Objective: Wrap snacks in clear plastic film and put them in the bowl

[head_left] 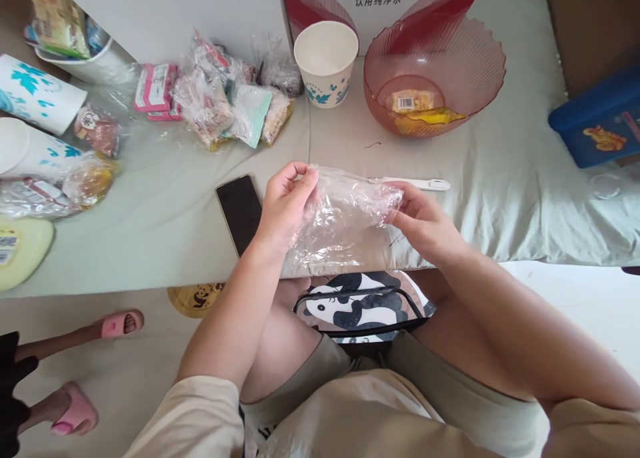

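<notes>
A clear, crinkled plastic bag stretches between my two hands above the front edge of the cloth-covered surface. My left hand pinches its upper left corner between thumb and fingers. At the other end, the fingers of my right hand are closed on the bunched plastic. Behind the bag lies a white utility knife, partly covered by the plastic and my right hand. A dark-screened phone lies just left of my left hand. I see no contents in the bag.
A pink ribbed bowl holding packaged snacks and a paper cup stand at the back. Wrapped snacks are heaped left of the cup. More cups lie far left. A blue container sits right. Another person's sandalled feet show lower left.
</notes>
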Demonstrator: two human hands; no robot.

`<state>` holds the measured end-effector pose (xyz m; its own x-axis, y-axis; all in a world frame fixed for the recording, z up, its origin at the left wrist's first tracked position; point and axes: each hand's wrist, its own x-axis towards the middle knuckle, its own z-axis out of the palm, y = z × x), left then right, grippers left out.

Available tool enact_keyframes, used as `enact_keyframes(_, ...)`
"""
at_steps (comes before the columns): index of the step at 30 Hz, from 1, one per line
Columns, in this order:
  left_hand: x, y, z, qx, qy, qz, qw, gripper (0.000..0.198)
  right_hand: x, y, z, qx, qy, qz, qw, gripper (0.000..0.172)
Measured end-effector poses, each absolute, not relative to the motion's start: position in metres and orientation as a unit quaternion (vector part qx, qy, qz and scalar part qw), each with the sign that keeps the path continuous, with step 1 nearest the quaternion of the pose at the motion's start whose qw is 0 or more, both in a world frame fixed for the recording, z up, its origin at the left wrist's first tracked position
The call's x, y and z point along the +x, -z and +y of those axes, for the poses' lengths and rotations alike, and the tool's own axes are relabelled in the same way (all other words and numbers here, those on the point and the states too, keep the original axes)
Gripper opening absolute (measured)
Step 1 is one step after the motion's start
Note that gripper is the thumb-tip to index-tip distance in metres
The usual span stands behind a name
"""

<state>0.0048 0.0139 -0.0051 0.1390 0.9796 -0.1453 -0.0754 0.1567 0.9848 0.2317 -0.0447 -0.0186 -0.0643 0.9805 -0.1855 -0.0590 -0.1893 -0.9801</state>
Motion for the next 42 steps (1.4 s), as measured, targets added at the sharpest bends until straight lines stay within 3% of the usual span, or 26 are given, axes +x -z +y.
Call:
enact_keyframes(7, 0.006, 0.008, 0.013, 0.477, -0.455, 0.465, 0.591, 0.040, 0.236, 0.016, -0.046, -0.481, -0.594, -0.467, 0.446, 0.049)
enact_keyframes(14, 0.011, 0.007, 0.010, 0.467, -0.452, 0.486, 0.585, 0.032, 0.232, 0.018, -0.048, -0.469, -0.606, -0.457, 0.451, 0.068)
enact_keyframes(21, 0.014, 0.005, 0.010, 0.434, -0.381, 0.527, 0.624, 0.010, 0.232, 0.015, -0.046, -0.503, -0.630, -0.370, 0.461, 0.054)
enact_keyframes(25, 0.011, 0.009, 0.011, 0.448, -0.346, 0.509, 0.648, 0.033, 0.234, 0.015, -0.044, -0.523, -0.618, -0.356, 0.467, 0.043)
enact_keyframes(31, 0.004, 0.014, 0.010, 0.503, -0.337, 0.413, 0.680, 0.051, 0.239, 0.016, -0.041, -0.571, -0.597, -0.290, 0.483, 0.033)
enact_keyframes(38, 0.002, 0.019, 0.008, 0.572, -0.371, 0.348, 0.643, 0.028, 0.239, 0.010, -0.042, -0.564, -0.585, -0.339, 0.474, 0.031)
enact_keyframes(42, 0.002, 0.017, 0.009, 0.535, -0.401, 0.357, 0.652, 0.031, 0.235, 0.010, -0.043, -0.564, -0.576, -0.334, 0.489, 0.026)
